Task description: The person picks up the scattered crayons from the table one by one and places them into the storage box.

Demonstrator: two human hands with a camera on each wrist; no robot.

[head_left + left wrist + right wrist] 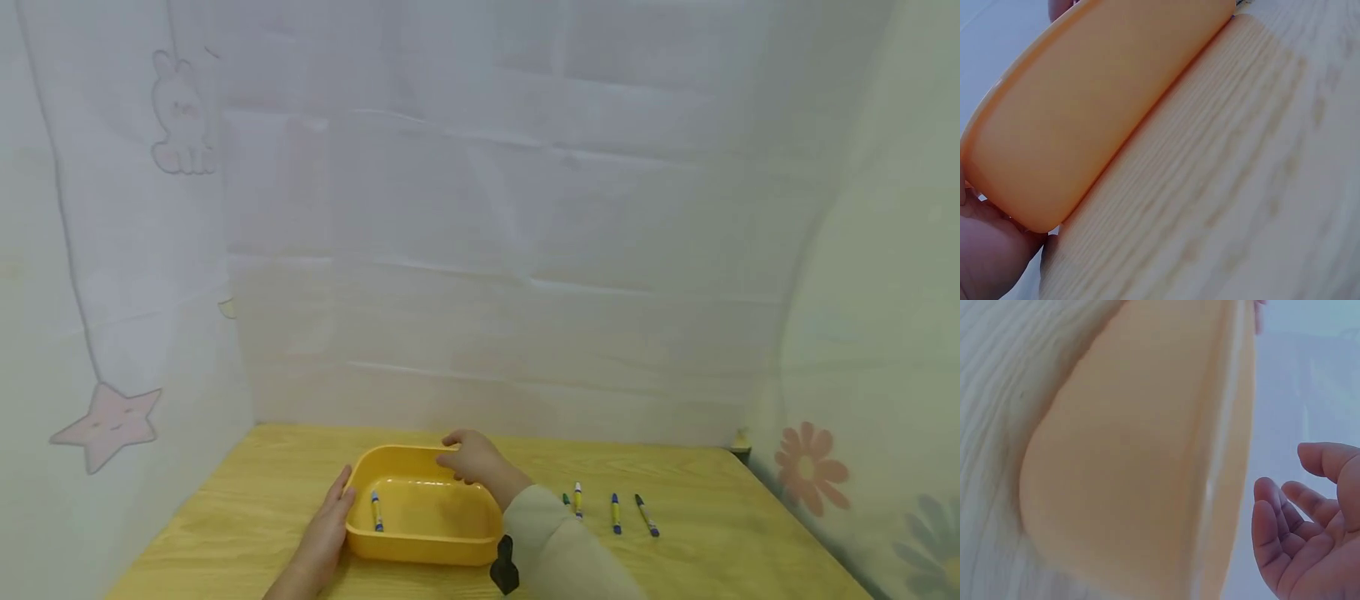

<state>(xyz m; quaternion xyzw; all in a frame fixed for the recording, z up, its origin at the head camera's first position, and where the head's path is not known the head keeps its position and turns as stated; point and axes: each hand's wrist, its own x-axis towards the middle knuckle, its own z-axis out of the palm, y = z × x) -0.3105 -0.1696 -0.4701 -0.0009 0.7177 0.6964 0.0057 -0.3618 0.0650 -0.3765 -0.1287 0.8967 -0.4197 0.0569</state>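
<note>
Closest to the head camera, a pale sleeve (570, 546) slants up from the bottom edge, with a small black fitting (505, 567) beside its cuff. It leads to the right hand (480, 462), which hangs over the back right part of a yellow plastic basin (423, 548), fingers loosely parted and holding nothing. Against the basin's outer left wall lies the left hand (322, 533), its fingers stretched along the side; whether the thumb hooks the rim I cannot tell. One blue-and-yellow marker (377, 512) lies inside the basin, toward the left. The basin sits on a yellowish wood-grain table (712, 550). Right of the sleeve, from left to right, are a green marker end (566, 500) partly hidden by the sleeve, a white-tipped yellow marker (578, 500), a blue-ended yellow marker (616, 514) and a dark-tipped blue marker (647, 516). Pale creased sheeting (487, 208) rises behind, with a pink star (108, 425) at left and a coral flower (810, 467) at right.

From the left wrist, the basin's outer wall fills the upper left, orange-toned, its base on the table; the left hand touches its near corner.

From the right wrist, the basin's wall looms large and slightly blurred. At right, the right hand's thumb and relaxed, gently bent fingers stand apart, empty, just beside the rim.
</note>
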